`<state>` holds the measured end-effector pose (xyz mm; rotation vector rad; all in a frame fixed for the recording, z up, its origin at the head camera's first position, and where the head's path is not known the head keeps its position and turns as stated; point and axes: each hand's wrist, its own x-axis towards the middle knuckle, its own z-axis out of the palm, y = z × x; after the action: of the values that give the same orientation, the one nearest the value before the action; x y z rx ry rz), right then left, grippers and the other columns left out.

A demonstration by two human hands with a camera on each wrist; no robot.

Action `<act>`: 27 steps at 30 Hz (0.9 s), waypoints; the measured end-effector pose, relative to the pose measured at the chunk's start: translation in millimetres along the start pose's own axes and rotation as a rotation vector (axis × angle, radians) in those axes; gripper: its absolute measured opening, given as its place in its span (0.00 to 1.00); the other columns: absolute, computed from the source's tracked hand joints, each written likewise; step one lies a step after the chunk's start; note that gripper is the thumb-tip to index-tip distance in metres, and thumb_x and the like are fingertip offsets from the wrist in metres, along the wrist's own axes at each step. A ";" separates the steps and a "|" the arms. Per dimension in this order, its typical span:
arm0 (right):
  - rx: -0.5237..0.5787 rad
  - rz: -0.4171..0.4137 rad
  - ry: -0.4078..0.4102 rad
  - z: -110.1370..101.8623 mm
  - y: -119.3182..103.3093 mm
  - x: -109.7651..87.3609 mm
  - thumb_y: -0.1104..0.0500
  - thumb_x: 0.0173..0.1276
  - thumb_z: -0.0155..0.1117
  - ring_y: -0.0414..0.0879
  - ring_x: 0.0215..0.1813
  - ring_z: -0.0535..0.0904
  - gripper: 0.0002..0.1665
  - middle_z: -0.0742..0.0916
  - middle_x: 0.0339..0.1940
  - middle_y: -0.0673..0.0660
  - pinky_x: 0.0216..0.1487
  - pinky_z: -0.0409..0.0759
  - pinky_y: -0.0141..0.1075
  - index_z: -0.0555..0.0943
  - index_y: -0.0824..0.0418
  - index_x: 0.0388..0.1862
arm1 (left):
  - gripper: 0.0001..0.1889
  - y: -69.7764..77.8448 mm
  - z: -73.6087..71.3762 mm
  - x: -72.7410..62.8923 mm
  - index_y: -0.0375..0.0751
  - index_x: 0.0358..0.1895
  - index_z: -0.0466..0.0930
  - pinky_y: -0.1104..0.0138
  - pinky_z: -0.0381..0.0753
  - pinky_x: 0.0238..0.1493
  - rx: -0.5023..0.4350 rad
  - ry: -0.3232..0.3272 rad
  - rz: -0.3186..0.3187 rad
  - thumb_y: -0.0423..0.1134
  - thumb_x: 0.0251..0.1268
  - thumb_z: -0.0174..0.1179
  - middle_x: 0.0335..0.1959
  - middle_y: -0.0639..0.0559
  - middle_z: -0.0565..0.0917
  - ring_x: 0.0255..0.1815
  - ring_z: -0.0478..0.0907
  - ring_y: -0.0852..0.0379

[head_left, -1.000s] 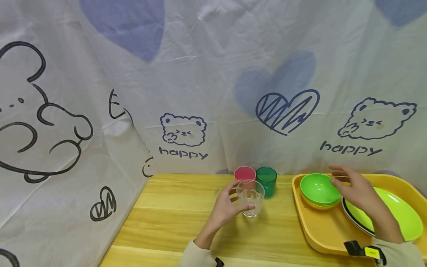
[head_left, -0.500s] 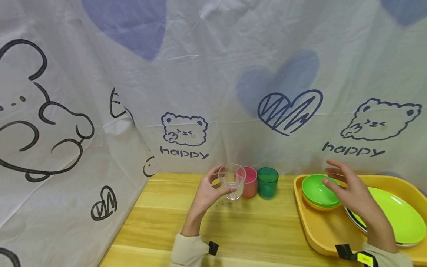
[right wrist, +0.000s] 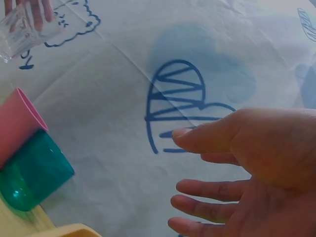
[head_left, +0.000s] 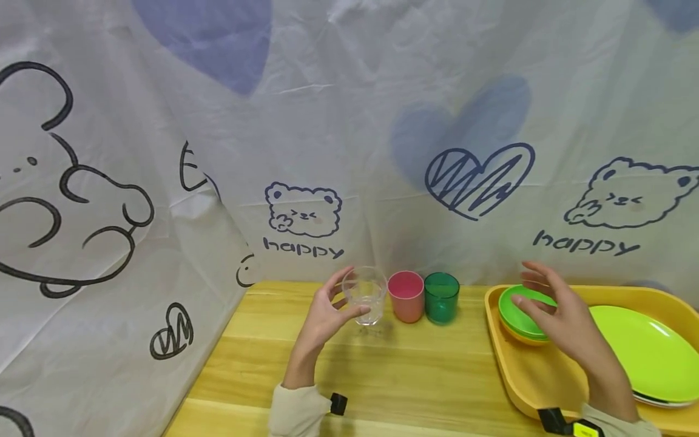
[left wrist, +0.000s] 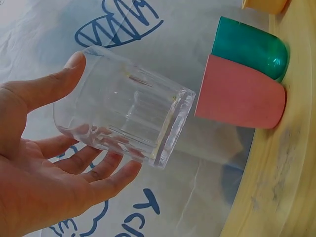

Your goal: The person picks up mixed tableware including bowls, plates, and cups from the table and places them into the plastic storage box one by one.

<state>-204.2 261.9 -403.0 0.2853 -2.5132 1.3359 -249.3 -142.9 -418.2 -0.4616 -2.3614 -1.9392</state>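
My left hand point(head_left: 322, 318) holds a clear plastic cup point(head_left: 371, 294) between thumb and fingers. In the left wrist view the clear cup point(left wrist: 128, 103) hangs above the wooden table, apart from its neighbours. To its right stand a pink cup point(head_left: 406, 303) and a translucent green cup point(head_left: 441, 300), upright and side by side. Over the tray's left part, my right hand point(head_left: 568, 328) hovers with loosely bent fingers and nothing in its grasp. Below it sits a stack of small bowls point(head_left: 513, 312), green on top and yellow under, partly hidden by that hand.
A yellow-orange tray point(head_left: 505, 379) occupies the right side of the table point(head_left: 415, 376). Inside it, right of the bowls, lies a lime-green plate point(head_left: 650, 355) on top of others. A printed white cloth point(head_left: 355, 152) hangs behind and left of the table.
My left hand has carried the clear cup leftward, from in front of the pink cup to that cup's left side. The right hand has drifted slightly left above the bowls.
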 end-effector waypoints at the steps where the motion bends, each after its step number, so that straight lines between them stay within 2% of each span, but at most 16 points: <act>1: 0.004 -0.011 0.004 2.5 -1.1 0.1 0.57 0.74 0.67 0.68 0.66 0.72 0.42 0.74 0.70 0.72 0.50 0.73 0.13 0.59 0.63 0.81 | 0.43 -0.1 -1.4 -1.1 0.41 0.76 0.66 0.43 0.68 0.73 0.004 0.001 -0.003 0.29 0.56 0.75 0.70 0.43 0.74 0.70 0.69 0.40; 11: 0.072 -0.062 0.024 33.1 -13.8 -0.7 0.58 0.71 0.71 0.61 0.65 0.76 0.43 0.79 0.67 0.67 0.52 0.73 0.15 0.62 0.58 0.80 | 0.42 -5.4 -13.9 -7.3 0.43 0.75 0.69 0.43 0.70 0.71 0.009 -0.025 -0.017 0.29 0.55 0.76 0.67 0.43 0.77 0.68 0.72 0.42; 22: 0.119 -0.051 -0.011 49.7 -27.7 0.3 0.55 0.71 0.71 0.60 0.67 0.76 0.43 0.79 0.68 0.64 0.54 0.74 0.17 0.63 0.56 0.80 | 0.42 -2.8 -12.2 -7.9 0.40 0.75 0.69 0.42 0.70 0.71 0.007 -0.051 -0.012 0.29 0.55 0.76 0.66 0.42 0.78 0.68 0.73 0.42; 24: 0.119 -0.040 -0.025 51.2 -29.4 0.8 0.54 0.71 0.71 0.59 0.67 0.75 0.43 0.78 0.69 0.64 0.57 0.77 0.22 0.62 0.56 0.80 | 0.41 -2.8 -11.2 -7.8 0.41 0.75 0.69 0.42 0.70 0.71 0.009 -0.056 -0.010 0.28 0.55 0.76 0.66 0.42 0.78 0.68 0.73 0.42; 27: 0.126 -0.017 -0.052 53.1 -31.9 1.5 0.52 0.71 0.71 0.60 0.69 0.74 0.44 0.77 0.70 0.64 0.63 0.80 0.39 0.61 0.56 0.80 | 0.42 -1.7 -9.3 -7.7 0.42 0.75 0.69 0.43 0.70 0.71 0.014 -0.069 -0.006 0.28 0.54 0.76 0.67 0.42 0.77 0.68 0.73 0.42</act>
<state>-204.0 200.1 -406.0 0.3707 -2.4662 1.5020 -243.8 -153.7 -419.6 -0.5289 -2.4194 -1.9382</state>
